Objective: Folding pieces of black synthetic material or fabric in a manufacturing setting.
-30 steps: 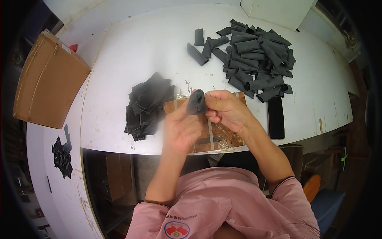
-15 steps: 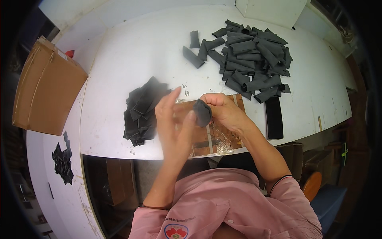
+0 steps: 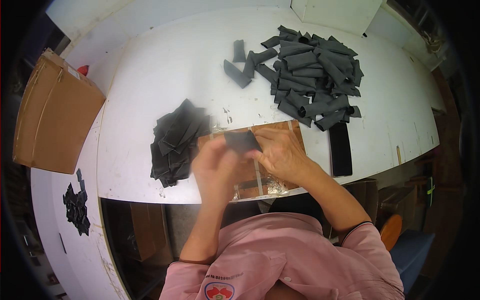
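Observation:
A short dark grey fabric tube [image 3: 243,142] is held between my two hands, above a brown board [image 3: 247,191] covered with clear tape. My right hand [image 3: 281,153] pinches its right end, with the thumb below and the fingers over the top. At the left end is my left hand [image 3: 212,162], smeared by motion, its fingers closing about the fabric. Left of the board lies a stack of flat dark grey fabric pieces [image 3: 175,142]. A large heap of rolled grey fabric tubes [image 3: 315,70] fills the far right of the table, with several loose ones beside it.
A black flat slab [image 3: 341,150] lies right of the board, touching the heap. On the left stands a cardboard box [image 3: 57,115]; nearer, a small pile of dark scraps [image 3: 77,210] rests on the side table. The white table's front edge [image 3: 150,201] runs before me.
The fabric tube has turned from end-on to lying sideways. My left hand, spread and apart from it before, has come in against its left end. The view has shifted slightly.

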Available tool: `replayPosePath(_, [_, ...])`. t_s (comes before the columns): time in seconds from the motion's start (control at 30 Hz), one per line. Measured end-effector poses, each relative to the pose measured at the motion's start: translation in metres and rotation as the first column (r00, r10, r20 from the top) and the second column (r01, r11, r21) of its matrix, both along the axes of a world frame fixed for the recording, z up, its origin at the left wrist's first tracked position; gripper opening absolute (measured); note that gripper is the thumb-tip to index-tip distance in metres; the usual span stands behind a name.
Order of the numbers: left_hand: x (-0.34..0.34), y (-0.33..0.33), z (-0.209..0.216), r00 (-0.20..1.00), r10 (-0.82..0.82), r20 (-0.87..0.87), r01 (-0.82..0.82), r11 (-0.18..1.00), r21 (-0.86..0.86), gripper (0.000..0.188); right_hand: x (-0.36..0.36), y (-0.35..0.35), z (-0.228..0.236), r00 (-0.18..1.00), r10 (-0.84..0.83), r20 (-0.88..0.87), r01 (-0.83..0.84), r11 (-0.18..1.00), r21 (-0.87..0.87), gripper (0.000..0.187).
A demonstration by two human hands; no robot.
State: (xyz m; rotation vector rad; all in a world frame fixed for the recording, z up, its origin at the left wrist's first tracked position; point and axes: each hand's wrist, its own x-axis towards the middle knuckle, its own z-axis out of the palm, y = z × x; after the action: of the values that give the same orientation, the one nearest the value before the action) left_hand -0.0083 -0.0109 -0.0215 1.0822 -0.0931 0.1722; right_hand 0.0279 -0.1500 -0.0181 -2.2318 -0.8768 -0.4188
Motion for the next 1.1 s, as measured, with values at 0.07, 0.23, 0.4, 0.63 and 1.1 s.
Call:
replayPosePath(0.07, [0.003,-0.007,0.013,0.998,-0.057,0.036,0.058,0.998,-0.031,0.018,-0.004,0.000,-0.003,1.000,-0.010,-0.004,0.011,0.995,0.099,0.027])
replayPosePath(0.23, [0.019,0.004,0.048,0.972,-0.209,0.102,0.161,0.922,0.353,0.015,-0.006,-0.004,0.016,0.997,0.064,0.034,-0.067,0.992,0.102,0.023])
replayPosePath(0.4, [0.034,0.004,0.035,0.938,-0.337,-0.086,0.333,0.798,0.503,0.018,-0.005,-0.003,-0.016,0.972,0.051,-0.229,-0.018,0.990,0.142,0.015])
replayPosePath(0.63, [0.026,0.002,0.039,0.943,-0.331,-0.026,0.263,0.697,0.668,0.013,-0.014,0.000,-0.021,0.976,0.046,-0.213,0.000,0.978,0.210,0.016])
replayPosePath(1.1, [0.024,0.004,0.039,0.972,-0.207,0.110,0.096,0.780,0.619,0.009,-0.016,0.004,-0.014,0.968,-0.002,-0.249,0.054,0.978,0.200,0.015])
